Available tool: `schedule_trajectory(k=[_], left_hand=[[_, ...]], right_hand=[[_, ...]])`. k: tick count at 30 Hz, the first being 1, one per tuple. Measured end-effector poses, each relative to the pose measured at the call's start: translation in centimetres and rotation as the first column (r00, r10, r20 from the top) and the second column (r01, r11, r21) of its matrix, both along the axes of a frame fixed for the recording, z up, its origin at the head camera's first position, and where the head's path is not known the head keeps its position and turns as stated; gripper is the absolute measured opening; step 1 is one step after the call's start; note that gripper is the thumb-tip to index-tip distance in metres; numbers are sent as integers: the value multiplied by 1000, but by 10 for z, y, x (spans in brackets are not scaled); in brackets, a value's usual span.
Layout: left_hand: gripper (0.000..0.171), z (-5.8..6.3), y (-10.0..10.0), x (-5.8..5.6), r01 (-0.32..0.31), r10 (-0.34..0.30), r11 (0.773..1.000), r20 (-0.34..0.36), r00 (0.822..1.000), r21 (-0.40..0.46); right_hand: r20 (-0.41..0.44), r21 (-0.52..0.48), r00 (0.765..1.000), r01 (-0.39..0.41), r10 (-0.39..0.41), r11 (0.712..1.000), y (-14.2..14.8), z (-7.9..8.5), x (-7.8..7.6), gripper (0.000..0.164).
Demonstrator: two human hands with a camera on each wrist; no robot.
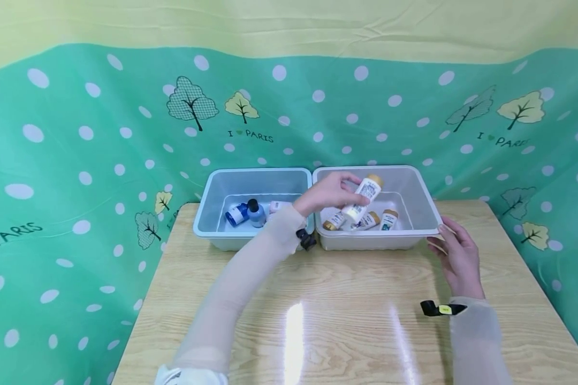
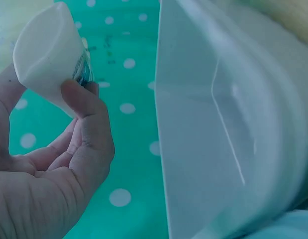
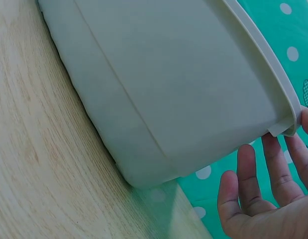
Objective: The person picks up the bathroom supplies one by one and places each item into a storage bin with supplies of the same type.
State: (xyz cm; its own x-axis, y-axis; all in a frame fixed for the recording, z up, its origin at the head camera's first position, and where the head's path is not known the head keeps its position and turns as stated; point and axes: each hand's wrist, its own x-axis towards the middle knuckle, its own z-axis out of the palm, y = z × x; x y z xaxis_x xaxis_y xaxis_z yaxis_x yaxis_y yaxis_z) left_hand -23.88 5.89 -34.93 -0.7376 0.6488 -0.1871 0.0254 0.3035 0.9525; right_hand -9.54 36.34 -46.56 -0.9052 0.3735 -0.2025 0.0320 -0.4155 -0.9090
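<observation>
In the head view my left hand [image 1: 328, 192] grips a white bottle with a gold cap [image 1: 363, 200], holding it tilted above the right-hand grey plastic bin [image 1: 416, 187]. The left wrist view shows the base of this bottle [image 2: 47, 55] between thumb and fingers. Several small gold-capped bottles lie in that bin, one of them a bottle with a green label [image 1: 388, 220]. At the bin's front right corner my right hand [image 1: 457, 259] holds the rim. In the right wrist view its thumb is at the rim [image 3: 290, 94] and its fingertips are underneath.
A bluish-grey bin [image 1: 211, 206] stands against the first bin's left side. Inside it are a blue bottle lying down [image 1: 237, 215], a blue bottle with a black cap [image 1: 257, 215] and a pale box [image 1: 278, 206]. A green dotted cloth [image 1: 250, 149] hangs behind the wooden table [image 1: 356, 299].
</observation>
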Motion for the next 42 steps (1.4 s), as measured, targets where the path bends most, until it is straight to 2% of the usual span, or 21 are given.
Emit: schedule_trajectory(k=[8,12,15,18,21,24,26,33,38,42], left_hand=[[57,-4,24,-42,-98,102,994,93,990,-44],[55,-11,33,-57,-121,127,991,141,982,-48],[52,-18,36,-63,-135,146,987,148,978,-83],[46,-25,37,-64,-137,153,984,149,977,-111],[32,-30,34,-63,-124,147,979,140,979,-162],[20,-32,31,-61,-105,134,971,127,983,-215],[16,-32,31,-61,-98,127,971,124,984,-217],[36,-28,34,-60,-143,171,973,152,973,-180],[39,-27,34,-59,-134,163,976,167,972,-169],[39,-24,33,-57,-123,147,978,137,980,-169]], right_hand=[[3,17,1000,-2,2,1000,-1,2,-3,52],[4,17,1000,-5,4,1000,-3,2,-4,53],[-2,11,1000,-12,12,1000,-4,3,-4,54],[-11,3,1000,-14,14,1000,-5,3,-4,54],[-18,0,1000,-16,16,1000,-6,3,-4,53],[-12,16,1000,-14,14,1000,-7,4,-4,52],[0,31,1000,-6,6,999,-7,3,-5,51],[32,48,999,18,-20,999,-6,3,-4,52],[-4,5,1000,13,-13,1000,-3,2,-2,50],[-4,7,1000,10,-10,1000,-1,1,0,51]])
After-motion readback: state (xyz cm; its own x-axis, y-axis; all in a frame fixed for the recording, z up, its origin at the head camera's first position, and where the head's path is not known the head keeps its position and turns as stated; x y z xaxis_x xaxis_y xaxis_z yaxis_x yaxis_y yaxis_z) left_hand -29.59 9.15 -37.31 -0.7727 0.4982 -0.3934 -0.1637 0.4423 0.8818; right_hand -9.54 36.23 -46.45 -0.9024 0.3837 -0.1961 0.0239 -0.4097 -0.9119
